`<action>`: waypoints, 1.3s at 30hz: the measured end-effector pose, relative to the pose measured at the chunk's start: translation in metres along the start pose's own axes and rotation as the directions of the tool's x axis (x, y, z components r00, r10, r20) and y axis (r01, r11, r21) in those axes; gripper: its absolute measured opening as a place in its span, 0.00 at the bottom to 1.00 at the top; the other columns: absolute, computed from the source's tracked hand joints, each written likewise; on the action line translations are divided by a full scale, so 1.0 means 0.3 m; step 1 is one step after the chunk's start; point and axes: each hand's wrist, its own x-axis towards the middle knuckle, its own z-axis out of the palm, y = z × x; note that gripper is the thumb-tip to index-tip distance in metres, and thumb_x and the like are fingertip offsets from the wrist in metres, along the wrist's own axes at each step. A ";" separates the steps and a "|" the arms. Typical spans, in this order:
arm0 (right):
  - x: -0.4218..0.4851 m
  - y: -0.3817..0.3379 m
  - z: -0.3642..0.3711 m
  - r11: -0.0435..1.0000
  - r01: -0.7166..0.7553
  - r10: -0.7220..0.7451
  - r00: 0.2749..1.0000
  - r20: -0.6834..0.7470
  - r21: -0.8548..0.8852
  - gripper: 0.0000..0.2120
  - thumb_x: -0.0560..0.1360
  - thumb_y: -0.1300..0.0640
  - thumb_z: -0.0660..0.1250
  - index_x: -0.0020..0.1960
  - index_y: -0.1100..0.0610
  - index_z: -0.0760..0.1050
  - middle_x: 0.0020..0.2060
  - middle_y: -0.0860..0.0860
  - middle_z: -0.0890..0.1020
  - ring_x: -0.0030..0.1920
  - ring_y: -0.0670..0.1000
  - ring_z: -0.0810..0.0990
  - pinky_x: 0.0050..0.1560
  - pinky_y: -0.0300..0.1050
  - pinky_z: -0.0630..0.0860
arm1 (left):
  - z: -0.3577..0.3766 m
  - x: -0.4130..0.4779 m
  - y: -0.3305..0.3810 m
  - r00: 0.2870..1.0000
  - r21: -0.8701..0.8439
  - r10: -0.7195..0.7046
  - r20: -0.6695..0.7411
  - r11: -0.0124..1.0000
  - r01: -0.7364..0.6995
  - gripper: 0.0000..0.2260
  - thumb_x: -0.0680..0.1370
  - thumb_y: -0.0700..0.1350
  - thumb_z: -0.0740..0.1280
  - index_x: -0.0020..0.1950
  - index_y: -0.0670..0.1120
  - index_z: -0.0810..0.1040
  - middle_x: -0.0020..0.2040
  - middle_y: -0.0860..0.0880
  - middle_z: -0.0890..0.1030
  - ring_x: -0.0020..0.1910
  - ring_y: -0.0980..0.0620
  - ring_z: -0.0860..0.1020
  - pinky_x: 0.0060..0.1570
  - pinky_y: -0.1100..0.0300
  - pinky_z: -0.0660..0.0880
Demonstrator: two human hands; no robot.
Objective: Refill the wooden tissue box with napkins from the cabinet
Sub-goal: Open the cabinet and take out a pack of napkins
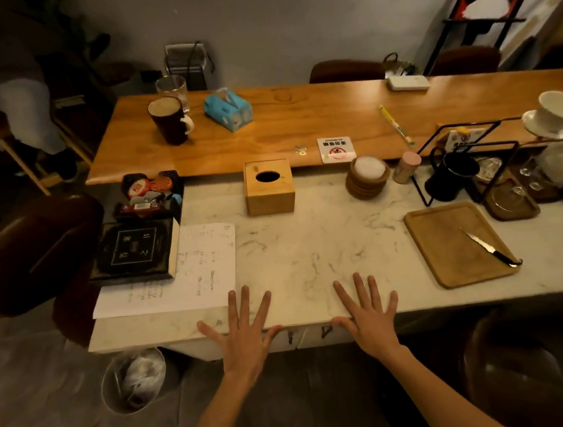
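Tissue box (269, 193) sat past the hands: nearest, left hand (242, 334) and right hand (369, 318) lay flat on the counter (310, 245) edge, fingers spread, holding nothing. Right of them a knife (486, 248) rested on a board (447, 238); a careless reach could catch its blade. Mid-counter the box stood upright, its hole dark, seemingly empty. Beyond, a red-and-white sign (336, 149) bore print too small to read.

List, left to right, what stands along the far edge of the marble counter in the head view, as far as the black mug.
Cluttered tray → wooden tissue box → coaster stack → pink-topped jar → black mug.
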 end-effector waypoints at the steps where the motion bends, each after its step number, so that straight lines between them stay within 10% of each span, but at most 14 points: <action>1: -0.003 -0.001 0.011 1.000 0.003 -0.004 1.000 -0.012 -0.012 0.39 0.65 0.24 0.24 0.74 0.35 0.28 0.77 0.51 0.33 0.75 0.57 0.28 0.68 0.75 0.36 | 0.010 -0.003 -0.002 1.000 0.010 0.002 -0.017 1.000 -0.002 0.33 0.75 0.70 0.47 0.78 0.61 0.50 0.81 0.46 0.48 0.79 0.41 0.46 0.57 0.17 0.47; 9: 0.026 0.015 0.157 0.996 0.083 -0.081 0.878 -0.472 -0.016 0.35 0.76 0.29 0.44 0.78 0.41 0.41 0.80 0.52 0.43 0.79 0.55 0.44 0.73 0.69 0.46 | 0.153 0.016 0.001 0.911 0.012 0.067 -0.408 0.998 -0.068 0.31 0.77 0.68 0.47 0.78 0.58 0.56 0.81 0.48 0.50 0.79 0.43 0.47 0.59 0.18 0.44; 17: 0.135 0.056 0.289 0.953 0.300 -0.154 0.412 -0.898 -0.026 0.27 0.77 0.31 0.51 0.67 0.43 0.73 0.64 0.45 0.78 0.65 0.48 0.72 0.60 0.47 0.62 | 0.308 0.087 0.010 0.502 -0.014 0.064 -0.863 0.988 -0.151 0.21 0.79 0.60 0.53 0.66 0.55 0.76 0.66 0.54 0.77 0.70 0.50 0.69 0.69 0.31 0.49; 20: 0.133 0.062 0.297 0.936 0.352 -0.132 0.305 -0.943 -0.017 0.27 0.76 0.31 0.52 0.64 0.43 0.76 0.60 0.45 0.81 0.62 0.49 0.74 0.58 0.47 0.63 | 0.314 0.081 0.030 0.459 -0.075 0.022 -0.888 0.979 -0.192 0.22 0.79 0.61 0.51 0.64 0.55 0.76 0.65 0.53 0.77 0.67 0.50 0.70 0.69 0.40 0.52; 29: 0.048 0.064 0.233 0.913 0.389 -0.107 0.522 -0.846 0.125 0.21 0.80 0.38 0.54 0.66 0.45 0.74 0.63 0.46 0.79 0.66 0.51 0.72 0.68 0.54 0.62 | 0.239 -0.007 0.036 0.651 -0.106 0.052 -0.758 0.974 -0.202 0.22 0.82 0.59 0.52 0.71 0.52 0.70 0.72 0.50 0.72 0.73 0.49 0.65 0.73 0.43 0.51; 35: 0.085 0.065 0.253 0.920 0.387 -0.151 0.497 -0.854 0.062 0.20 0.81 0.40 0.53 0.69 0.43 0.71 0.67 0.45 0.76 0.69 0.50 0.69 0.69 0.50 0.59 | 0.488 -0.043 0.092 0.491 -0.315 -0.074 -0.868 0.846 -0.429 0.24 0.79 0.41 0.63 0.75 0.47 0.64 0.75 0.48 0.64 0.76 0.50 0.60 0.74 0.53 0.59; 39: 0.086 0.092 0.226 0.921 0.387 -0.202 0.550 -0.810 0.034 0.20 0.81 0.40 0.53 0.69 0.43 0.71 0.67 0.45 0.74 0.69 0.51 0.67 0.66 0.50 0.60 | 0.681 0.005 0.185 0.757 -0.665 -0.258 -0.601 0.687 -0.294 0.12 0.81 0.46 0.58 0.61 0.43 0.74 0.59 0.43 0.78 0.54 0.47 0.77 0.55 0.53 0.74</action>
